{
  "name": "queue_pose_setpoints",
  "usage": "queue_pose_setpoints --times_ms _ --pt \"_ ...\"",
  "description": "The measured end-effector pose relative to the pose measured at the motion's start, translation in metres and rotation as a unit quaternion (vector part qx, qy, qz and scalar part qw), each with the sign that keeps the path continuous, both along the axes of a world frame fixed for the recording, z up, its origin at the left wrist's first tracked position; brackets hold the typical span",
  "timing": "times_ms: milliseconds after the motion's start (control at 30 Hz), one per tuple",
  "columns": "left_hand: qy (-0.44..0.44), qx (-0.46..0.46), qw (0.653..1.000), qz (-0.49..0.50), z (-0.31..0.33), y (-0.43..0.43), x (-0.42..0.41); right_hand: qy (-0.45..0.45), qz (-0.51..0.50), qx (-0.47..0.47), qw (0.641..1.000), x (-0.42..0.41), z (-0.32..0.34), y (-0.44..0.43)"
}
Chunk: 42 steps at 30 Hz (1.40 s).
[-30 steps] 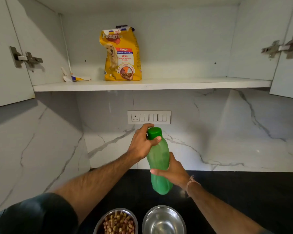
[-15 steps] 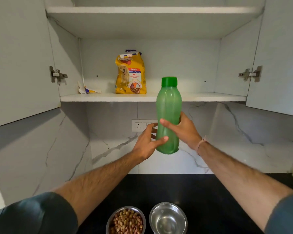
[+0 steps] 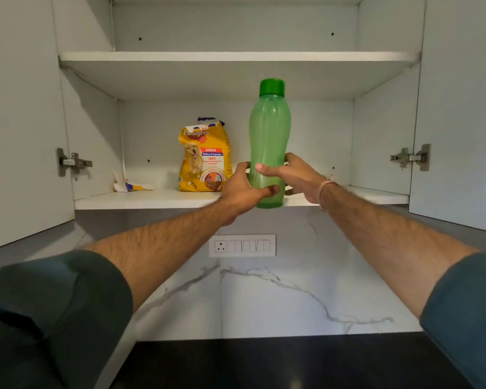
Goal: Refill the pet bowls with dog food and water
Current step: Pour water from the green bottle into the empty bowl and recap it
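Sleeves of dark teal frame the near edge of the view, both forearms reaching up and away over the black table (image 3: 292, 360) toward the open wall cupboard. Past the switch panel (image 3: 242, 245) on the marble wall, the left hand (image 3: 240, 189) wraps the lower body of the green bottle (image 3: 269, 141) from the left, thumb across its front, while the right hand (image 3: 292, 175) closes on it from the right with fingers over the front. Both are grasping the bottle, low down, which keeps it upright and steady at arm's length; its base sits level with the front edge of the lower shelf (image 3: 141, 202), and I cannot tell whether it rests there or hangs just short. The cap is on, so a judgement: the bottle is being put away or fetched, not poured. Further back on that shelf the dog food bag (image 3: 204, 158) stands upright near the rear wall, left of the bottle and apart from it, with a crumpled wrapper (image 3: 129, 185) in the left corner. The pet bowls are out of view
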<state>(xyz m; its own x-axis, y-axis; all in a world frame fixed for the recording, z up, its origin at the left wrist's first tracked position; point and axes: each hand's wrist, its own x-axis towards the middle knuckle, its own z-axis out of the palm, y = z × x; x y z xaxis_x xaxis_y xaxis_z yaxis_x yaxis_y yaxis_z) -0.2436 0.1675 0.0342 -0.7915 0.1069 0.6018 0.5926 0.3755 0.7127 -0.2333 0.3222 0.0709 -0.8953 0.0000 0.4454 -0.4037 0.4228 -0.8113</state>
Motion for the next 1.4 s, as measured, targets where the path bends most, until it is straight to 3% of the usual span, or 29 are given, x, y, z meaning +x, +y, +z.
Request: queue_pose_setpoints --times_ms 300,533,833,1167,1400 --pt "-0.058 0.015 0.998 0.004 0.014 0.018 -0.089 0.014 -0.013 -0.014 1.0 -0.082 -0.005 0.007" --pt "-0.112 -0.071 0.99 0.049 0.032 0.024 -0.14 0.008 -0.059 0.082 0.995 -0.135 0.0 0.006" --pt "-0.129 -0.116 0.982 0.07 0.037 0.039 -0.196 -0.06 -0.075 0.152 0.984 -0.19 0.012 0.016" --pt "-0.115 -0.119 0.983 0.082 0.029 0.042 -0.227 -0.08 -0.062 0.121 0.987 -0.226 0.012 0.02" --pt "-0.123 -0.198 0.963 0.134 0.022 0.037 -0.227 -0.133 -0.015 0.111 0.985 -0.238 0.006 0.026"
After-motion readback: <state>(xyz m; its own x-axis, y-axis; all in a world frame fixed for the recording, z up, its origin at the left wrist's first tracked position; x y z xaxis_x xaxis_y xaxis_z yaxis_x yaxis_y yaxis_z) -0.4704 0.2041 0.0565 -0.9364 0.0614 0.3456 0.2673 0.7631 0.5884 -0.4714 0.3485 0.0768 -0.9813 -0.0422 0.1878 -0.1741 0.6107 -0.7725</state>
